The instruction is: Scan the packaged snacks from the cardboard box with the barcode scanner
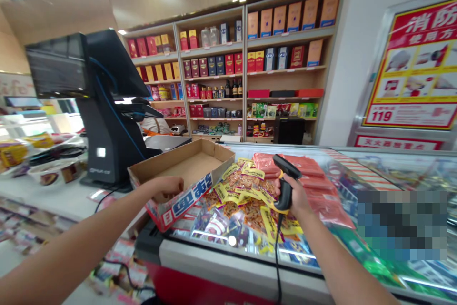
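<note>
Nice firm wrap of your right hand (294, 195) around that corded barcode scanner (284, 186), nose tipped over the yellow snack packets (246, 191) on the glass-topped freezer (228, 260). Your left hand (164, 189) is curled over the rim of the cardboard tray (182, 172), a solid steadying grip.

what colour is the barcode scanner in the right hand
The scanner is black with a yellow band, best in head view.

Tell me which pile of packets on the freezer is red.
The flat red plastic packets right of the black barcode scanner in the right hand, not the yellow-edged snack packets left of it.
</note>
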A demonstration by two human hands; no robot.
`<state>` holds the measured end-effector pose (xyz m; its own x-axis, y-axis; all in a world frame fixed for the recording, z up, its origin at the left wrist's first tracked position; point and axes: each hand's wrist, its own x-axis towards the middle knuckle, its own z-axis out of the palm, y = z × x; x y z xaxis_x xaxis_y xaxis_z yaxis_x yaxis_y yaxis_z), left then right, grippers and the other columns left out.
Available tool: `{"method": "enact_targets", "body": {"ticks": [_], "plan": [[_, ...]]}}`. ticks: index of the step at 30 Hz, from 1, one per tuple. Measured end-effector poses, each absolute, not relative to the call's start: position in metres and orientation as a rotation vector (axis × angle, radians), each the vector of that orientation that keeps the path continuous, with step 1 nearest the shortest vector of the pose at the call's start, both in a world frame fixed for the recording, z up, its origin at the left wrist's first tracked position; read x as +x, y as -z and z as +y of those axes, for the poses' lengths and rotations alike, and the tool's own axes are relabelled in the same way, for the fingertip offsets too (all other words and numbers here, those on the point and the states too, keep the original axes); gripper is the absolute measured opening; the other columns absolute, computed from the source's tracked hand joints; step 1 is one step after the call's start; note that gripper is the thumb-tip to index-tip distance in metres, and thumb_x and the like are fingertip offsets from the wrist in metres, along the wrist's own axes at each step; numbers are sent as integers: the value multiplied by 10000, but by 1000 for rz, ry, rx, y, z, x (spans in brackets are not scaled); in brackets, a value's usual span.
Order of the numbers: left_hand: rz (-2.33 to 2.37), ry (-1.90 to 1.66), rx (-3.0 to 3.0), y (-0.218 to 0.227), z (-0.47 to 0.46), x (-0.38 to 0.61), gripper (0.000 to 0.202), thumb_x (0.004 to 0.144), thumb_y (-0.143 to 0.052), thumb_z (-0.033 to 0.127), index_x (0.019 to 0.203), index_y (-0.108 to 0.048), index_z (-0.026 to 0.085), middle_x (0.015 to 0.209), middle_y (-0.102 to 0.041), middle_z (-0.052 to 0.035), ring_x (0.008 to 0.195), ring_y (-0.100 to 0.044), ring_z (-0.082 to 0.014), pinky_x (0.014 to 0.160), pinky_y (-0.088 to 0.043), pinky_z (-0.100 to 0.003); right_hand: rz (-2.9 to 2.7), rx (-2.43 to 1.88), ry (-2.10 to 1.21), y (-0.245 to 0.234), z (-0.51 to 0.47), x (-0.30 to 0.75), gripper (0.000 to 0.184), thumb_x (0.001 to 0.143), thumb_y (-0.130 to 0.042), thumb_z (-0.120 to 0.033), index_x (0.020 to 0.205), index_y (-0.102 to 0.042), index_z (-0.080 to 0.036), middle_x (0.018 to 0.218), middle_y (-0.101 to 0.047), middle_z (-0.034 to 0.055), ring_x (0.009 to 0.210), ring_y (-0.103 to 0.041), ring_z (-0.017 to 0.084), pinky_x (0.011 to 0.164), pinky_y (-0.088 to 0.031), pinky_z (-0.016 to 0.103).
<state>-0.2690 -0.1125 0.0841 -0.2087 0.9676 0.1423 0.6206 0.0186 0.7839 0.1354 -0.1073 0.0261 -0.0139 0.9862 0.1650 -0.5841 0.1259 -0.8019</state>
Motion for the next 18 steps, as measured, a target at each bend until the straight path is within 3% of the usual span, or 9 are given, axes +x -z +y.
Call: {"method": "enact_targets", "body": {"ticks": [2,4,6,8,10,13,16,18], "plan": [[1996,-898,1954,-99,-120,-254,147,638,-682,131,573,-559,177,540,-573,-23,567,-587,-203,618,-492,-299,-798,-654,-1403,-33,-111,139,270,644,-760,-374,723,-568,-201,508,-587,-37,400,-519,112,377,-408,224],[1975,-1064,2238,-107,-133,-229,42,724,-651,221,721,-629,186,750,-659,-67,732,-626,-232,758,-505,-344,-758,-696,-1435,-37,-118,145,246,662,-751,-366,720,-583,-197,528,-612,-15,418,-547,129,377,-427,240],[1798,-1288,2344,-101,-149,-195,181,801,-609,354,881,-663,200,922,-679,-100,877,-638,-256,868,-496,-384,-719,-720,-1423,-35,-130,152,233,667,-747,-368,732,-605,-194,564,-644,9,435,-577,158,383,-453,273],[1493,-1257,2482,-83,-162,-158,317,749,-688,418,998,-682,222,1116,-662,-129,1072,-603,-302,991,-448,-433,-662,-750,-1347,-27,-145,159,229,644,-763,-355,744,-632,-197,590,-667,16,442,-596,180,401,-479,303],[1298,-1100,2578,-60,-166,-125,578,658,-777,471,1188,-650,278,1371,-541,-139,1309,-441,-378,1120,-298,-538,-644,-762,-1237,-13,-160,163,230,613,-787,-322,769,-668,-202,610,-682,2,474,-619,185,460,-519,310],[1332,-764,2687,-34,-157,-90,928,614,-782,580,1441,-435,342,1576,-274,-129,1447,-152,-454,1112,-89,-696,-722,-820,-1168,8,-177,162,278,592,-819,-343,815,-714,-215,708,-729,4,645,-680,206,609,-562,309],[1411,-488,2771,-18,-140,-73,1103,603,-706,720,1529,-245,340,1619,-132,-127,1451,-50,-487,1063,-56,-756,-864,-906,-1219,21,-185,152,352,603,-807,-486,735,-745,-166,781,-749,60,789,-694,261,747,-558,354],[1390,-393,2837,-8,-132,-68,1106,619,-628,789,1537,-220,328,1622,-113,-131,1448,-50,-493,1057,-65,-762,-939,-893,-1267,23,-186,141,414,592,-808,-522,771,-765,-152,832,-758,79,889,-690,301,837,-538,388]]}}
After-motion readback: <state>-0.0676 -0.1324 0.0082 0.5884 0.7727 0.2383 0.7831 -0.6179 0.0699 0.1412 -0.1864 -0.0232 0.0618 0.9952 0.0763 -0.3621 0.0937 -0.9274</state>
